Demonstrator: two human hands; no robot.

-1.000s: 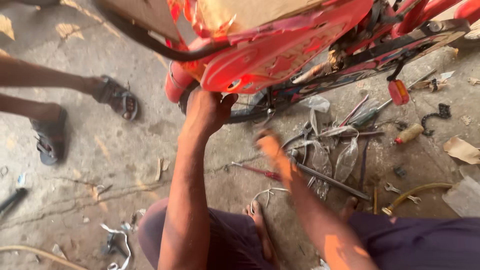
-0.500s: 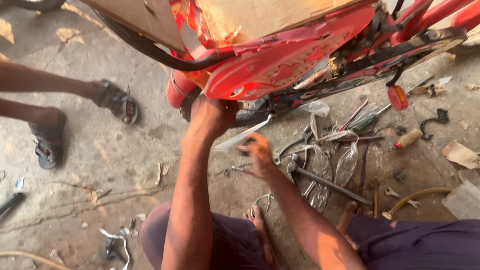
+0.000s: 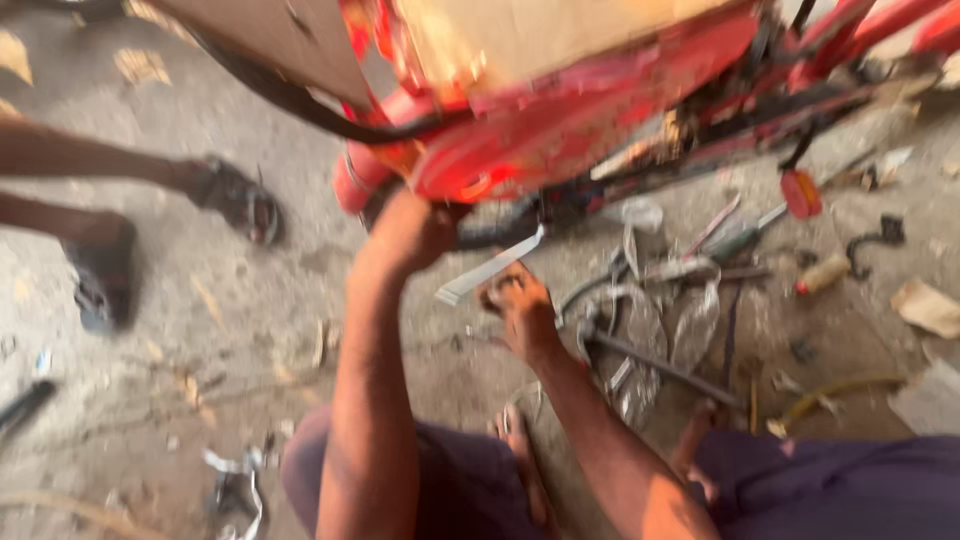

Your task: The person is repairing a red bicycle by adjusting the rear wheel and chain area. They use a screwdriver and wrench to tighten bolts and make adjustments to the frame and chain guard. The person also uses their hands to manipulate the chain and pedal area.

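Two hands are engaged: the left hand (image 3: 418, 232) is pressed against the red frame (image 3: 560, 130) above it, grip indiscernible; the right hand (image 3: 518, 305) is closed around a flat metal tool (image 3: 490, 266).

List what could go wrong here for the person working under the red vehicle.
The flat metal tool in the right hand could slip and jab the left hand pressed up against the red body. Loose metal parts lie close to the bare foot, which they might cut.
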